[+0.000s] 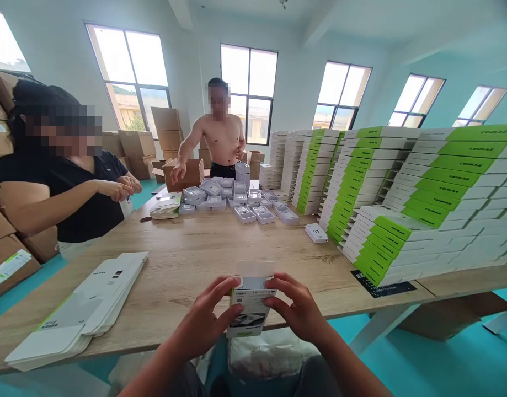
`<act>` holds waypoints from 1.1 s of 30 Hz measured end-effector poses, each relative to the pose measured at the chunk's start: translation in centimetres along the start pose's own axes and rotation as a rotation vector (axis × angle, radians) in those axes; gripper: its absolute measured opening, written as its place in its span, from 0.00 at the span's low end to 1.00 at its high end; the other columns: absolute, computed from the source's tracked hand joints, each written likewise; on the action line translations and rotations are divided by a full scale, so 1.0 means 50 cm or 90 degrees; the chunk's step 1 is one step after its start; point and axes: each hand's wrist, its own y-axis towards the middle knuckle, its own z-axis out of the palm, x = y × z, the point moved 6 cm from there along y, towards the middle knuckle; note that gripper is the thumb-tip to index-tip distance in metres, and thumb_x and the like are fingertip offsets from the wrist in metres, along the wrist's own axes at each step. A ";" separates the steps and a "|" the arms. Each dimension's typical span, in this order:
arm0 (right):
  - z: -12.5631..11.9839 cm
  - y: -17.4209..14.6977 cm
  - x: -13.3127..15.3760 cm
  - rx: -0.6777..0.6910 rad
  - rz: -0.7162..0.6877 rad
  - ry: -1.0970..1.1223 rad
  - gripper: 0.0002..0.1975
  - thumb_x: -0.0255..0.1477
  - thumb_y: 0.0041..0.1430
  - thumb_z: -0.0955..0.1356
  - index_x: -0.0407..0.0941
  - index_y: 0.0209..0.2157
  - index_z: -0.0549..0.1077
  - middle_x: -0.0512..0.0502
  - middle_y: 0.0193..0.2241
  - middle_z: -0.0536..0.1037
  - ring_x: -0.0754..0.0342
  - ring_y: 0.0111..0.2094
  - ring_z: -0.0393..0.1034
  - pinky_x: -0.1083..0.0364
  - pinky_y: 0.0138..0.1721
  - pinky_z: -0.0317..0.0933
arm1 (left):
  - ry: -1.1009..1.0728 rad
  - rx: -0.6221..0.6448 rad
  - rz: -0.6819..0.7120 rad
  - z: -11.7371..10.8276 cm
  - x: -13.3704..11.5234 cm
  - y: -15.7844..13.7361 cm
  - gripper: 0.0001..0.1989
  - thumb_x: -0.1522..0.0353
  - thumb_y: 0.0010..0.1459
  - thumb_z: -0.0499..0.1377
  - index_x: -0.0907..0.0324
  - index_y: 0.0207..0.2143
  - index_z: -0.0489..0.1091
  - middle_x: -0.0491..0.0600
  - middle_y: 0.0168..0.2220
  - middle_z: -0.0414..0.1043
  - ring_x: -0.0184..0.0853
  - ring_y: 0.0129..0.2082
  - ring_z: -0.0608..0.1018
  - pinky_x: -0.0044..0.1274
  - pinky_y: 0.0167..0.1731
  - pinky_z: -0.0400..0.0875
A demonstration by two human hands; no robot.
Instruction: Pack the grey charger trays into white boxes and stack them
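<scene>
Between my two hands is a small printed carton, held upright at the table's front edge with its top flap raised. My left hand grips the carton's left side, thumb on the front face. On the other side my right hand pinches the right edge near the top. A grey-white surface shows inside the carton's mouth; what it belongs to I cannot tell. To the left lies a fanned pile of flat, unfolded cartons. One small white box lies ahead, right of centre.
Tall stacks of white-and-green boxes line the table's right side. Several white trays cover the far middle beside another flat carton pile. One co-worker is at the left, another behind an open cardboard box. A dark strip lies front right.
</scene>
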 end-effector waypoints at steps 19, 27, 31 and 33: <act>-0.014 0.050 0.078 0.127 0.037 -0.007 0.04 0.34 0.65 0.70 0.49 0.38 0.74 0.43 0.50 0.78 0.49 0.48 0.74 0.51 0.49 0.68 | 0.095 0.010 0.033 -0.032 -0.105 0.020 0.07 0.69 0.65 0.59 0.53 0.42 0.76 0.54 0.55 0.75 0.40 0.53 0.78 0.28 0.51 0.74; -0.005 0.062 0.061 0.059 0.161 0.020 0.06 0.34 0.66 0.69 0.49 0.40 0.77 0.48 0.41 0.84 0.53 0.37 0.77 0.56 0.39 0.70 | -0.014 -0.121 -0.199 -0.024 -0.091 0.034 0.11 0.61 0.61 0.63 0.50 0.44 0.80 0.47 0.45 0.82 0.34 0.31 0.81 0.22 0.30 0.79; -0.005 0.063 0.063 0.055 0.149 0.042 0.05 0.33 0.66 0.69 0.49 0.37 0.77 0.47 0.42 0.84 0.53 0.39 0.79 0.55 0.40 0.71 | -0.048 -0.122 -0.185 -0.026 -0.098 0.040 0.09 0.63 0.61 0.62 0.52 0.40 0.82 0.49 0.46 0.83 0.39 0.41 0.83 0.25 0.36 0.81; -0.007 0.062 0.062 0.061 0.133 0.046 0.05 0.32 0.66 0.69 0.49 0.37 0.78 0.47 0.43 0.84 0.52 0.41 0.80 0.55 0.41 0.72 | -0.039 -0.109 -0.174 -0.030 -0.101 0.043 0.09 0.64 0.61 0.62 0.51 0.39 0.83 0.49 0.45 0.83 0.41 0.44 0.84 0.27 0.41 0.81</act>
